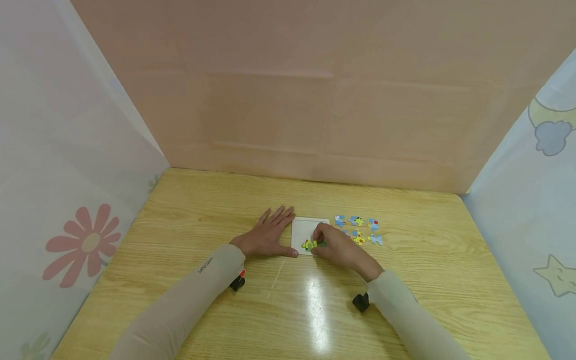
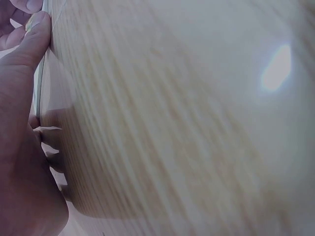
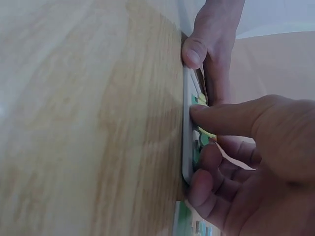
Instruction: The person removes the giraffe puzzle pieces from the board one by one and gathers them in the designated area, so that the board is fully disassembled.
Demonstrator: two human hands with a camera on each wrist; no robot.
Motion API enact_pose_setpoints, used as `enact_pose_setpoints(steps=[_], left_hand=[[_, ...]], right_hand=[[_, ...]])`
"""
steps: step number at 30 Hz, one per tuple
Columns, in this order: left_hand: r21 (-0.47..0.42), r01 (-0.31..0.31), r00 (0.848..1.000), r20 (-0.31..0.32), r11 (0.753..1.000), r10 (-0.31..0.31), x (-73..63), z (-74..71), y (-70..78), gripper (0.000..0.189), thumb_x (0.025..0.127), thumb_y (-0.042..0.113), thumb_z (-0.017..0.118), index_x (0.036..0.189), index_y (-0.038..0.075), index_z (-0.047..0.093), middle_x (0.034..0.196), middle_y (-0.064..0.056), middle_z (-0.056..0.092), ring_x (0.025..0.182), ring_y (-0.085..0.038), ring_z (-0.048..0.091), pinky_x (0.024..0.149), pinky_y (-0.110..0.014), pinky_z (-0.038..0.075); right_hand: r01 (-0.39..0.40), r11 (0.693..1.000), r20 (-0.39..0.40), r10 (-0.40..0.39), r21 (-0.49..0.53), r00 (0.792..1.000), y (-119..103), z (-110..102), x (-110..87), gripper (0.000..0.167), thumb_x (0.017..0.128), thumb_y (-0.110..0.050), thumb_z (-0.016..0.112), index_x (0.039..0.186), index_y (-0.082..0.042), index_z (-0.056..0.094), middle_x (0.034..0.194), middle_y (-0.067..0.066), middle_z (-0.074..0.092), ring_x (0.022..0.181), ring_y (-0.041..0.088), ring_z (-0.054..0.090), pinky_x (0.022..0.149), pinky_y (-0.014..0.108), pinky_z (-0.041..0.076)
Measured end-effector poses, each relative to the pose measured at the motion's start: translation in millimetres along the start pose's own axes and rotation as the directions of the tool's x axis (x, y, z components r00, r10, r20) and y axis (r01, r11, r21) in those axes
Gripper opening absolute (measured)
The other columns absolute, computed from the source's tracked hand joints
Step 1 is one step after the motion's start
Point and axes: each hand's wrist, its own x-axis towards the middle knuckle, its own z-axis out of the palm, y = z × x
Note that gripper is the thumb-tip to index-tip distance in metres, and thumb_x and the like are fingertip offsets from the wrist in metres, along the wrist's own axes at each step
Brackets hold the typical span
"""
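Observation:
A white puzzle board [image 1: 302, 229] lies flat on the table, with green and yellow puzzle pieces [image 1: 307, 245] along its lower part. My left hand [image 1: 265, 238] rests at the board's left side with fingers spread, its thumb at the near left corner. Curled over the near right part of the board, my right hand [image 1: 339, 247] pinches a green and yellow jigsaw piece between thumb and fingers. In the right wrist view the right thumb [image 3: 221, 117] presses down at the pieces. The fingers hide much of the held piece.
Several loose jigsaw pieces [image 1: 359, 220], blue, yellow and red, lie in rows right of the board. The wooden table [image 1: 216, 205] meets a brown backdrop [image 1: 270, 120] behind, with patterned cloth walls on both sides.

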Motion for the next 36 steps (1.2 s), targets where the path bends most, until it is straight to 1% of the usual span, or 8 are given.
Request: enact_pose_setpoints(steps=[5, 8, 17, 22, 25, 28, 31, 36], left_hand=[[0.002, -0.001, 1.000, -0.002, 1.000, 0.001, 0.4, 1.5, -1.3, 0.113, 0.093, 0.074, 0.065, 0.174, 0.016, 0.010, 0.183, 0.001, -0.004, 0.170, -0.023, -0.008, 0.138, -0.054, -0.008], [0.001, -0.003, 1.000, -0.007, 1.000, 0.003, 0.4, 1.7, -1.2, 0.113, 0.093, 0.074, 0.066, 0.174, 0.015, 0.011, 0.183, 0.001, -0.003, 0.170, -0.023, -0.008, 0.138, -0.055, -0.007], [-0.008, -0.024, 1.000, -0.017, 1.000, 0.024, -1.4, 0.4, 0.7, 0.112, 0.094, 0.070, 0.068, 0.173, 0.012, 0.014, 0.183, -0.003, -0.001, 0.171, -0.028, -0.005, 0.138, -0.058, -0.005], [-0.012, -0.021, 1.000, -0.018, 1.000, 0.021, -0.4, 0.4, 0.3, 0.112, 0.094, 0.071, 0.067, 0.173, 0.013, 0.013, 0.183, -0.003, -0.001, 0.171, -0.027, -0.006, 0.138, -0.057, -0.005], [-0.012, -0.021, 1.000, -0.020, 1.000, 0.021, 0.5, 0.6, 0.0, 0.113, 0.094, 0.071, 0.068, 0.173, 0.013, 0.013, 0.183, -0.002, -0.001, 0.171, -0.027, -0.005, 0.138, -0.057, -0.005], [-0.012, -0.022, 1.000, -0.021, 1.000, 0.022, 0.4, 0.0, 0.1, 0.113, 0.093, 0.071, 0.068, 0.173, 0.013, 0.013, 0.183, -0.003, -0.001, 0.171, -0.027, -0.005, 0.138, -0.058, -0.005], [-0.011, -0.025, 0.999, -0.020, 1.000, 0.025, -0.5, -0.9, 0.7, 0.113, 0.093, 0.070, 0.069, 0.173, 0.012, 0.014, 0.183, -0.003, 0.000, 0.171, -0.028, -0.005, 0.138, -0.058, -0.005], [-0.016, -0.029, 0.999, -0.022, 0.999, 0.028, -2.1, -1.2, 1.0, 0.112, 0.094, 0.070, 0.069, 0.173, 0.012, 0.014, 0.183, -0.004, -0.001, 0.171, -0.028, -0.005, 0.138, -0.058, -0.005]], right_hand=[[0.046, 0.998, -0.016, -0.047, -0.047, 0.999, 3, 4, -3.4, 0.020, 0.100, -0.012, 0.073, 0.119, -0.009, 0.067, 0.115, 0.006, 0.074, 0.101, 0.018, 0.068, 0.089, 0.041, 0.060], [0.078, 0.994, -0.030, -0.081, -0.080, 0.996, 3, 4, -5.1, 0.018, 0.101, -0.010, 0.071, 0.118, -0.008, 0.070, 0.114, 0.007, 0.076, 0.101, 0.019, 0.070, 0.088, 0.041, 0.060], [0.115, 0.991, -0.016, -0.116, -0.063, 0.993, 6, -1, -7.9, 0.015, 0.104, -0.009, 0.065, 0.117, -0.007, 0.072, 0.117, 0.007, 0.076, 0.105, 0.021, 0.071, 0.090, 0.042, 0.060], [0.100, 0.995, -0.036, -0.101, -0.020, 0.994, 10, -8, -12.3, 0.018, 0.109, -0.012, 0.058, 0.120, -0.007, 0.071, 0.112, 0.006, 0.074, 0.092, 0.014, 0.066, 0.079, 0.032, 0.057], [0.084, 0.996, -0.052, -0.084, 0.014, 0.995, 14, -14, -16.2, 0.019, 0.111, -0.014, 0.056, 0.121, -0.006, 0.071, 0.099, 0.005, 0.073, 0.075, 0.009, 0.059, 0.068, 0.026, 0.052], [0.081, 0.997, -0.081, -0.079, 0.020, 0.994, 19, -19, -21.1, 0.019, 0.110, -0.014, 0.058, 0.121, -0.007, 0.071, 0.092, 0.005, 0.071, 0.067, 0.007, 0.052, 0.064, 0.024, 0.048], [0.075, 0.997, -0.109, -0.074, 0.007, 0.991, 24, -25, -27.1, 0.018, 0.109, -0.014, 0.060, 0.122, -0.008, 0.071, 0.096, 0.005, 0.071, 0.065, 0.007, 0.048, 0.062, 0.024, 0.046], [0.012, 1.000, -0.134, -0.011, 0.004, 0.991, 31, -35, -38.3, 0.016, 0.108, -0.015, 0.061, 0.120, -0.010, 0.071, 0.103, 0.005, 0.072, 0.063, 0.008, 0.048, 0.061, 0.025, 0.045]])
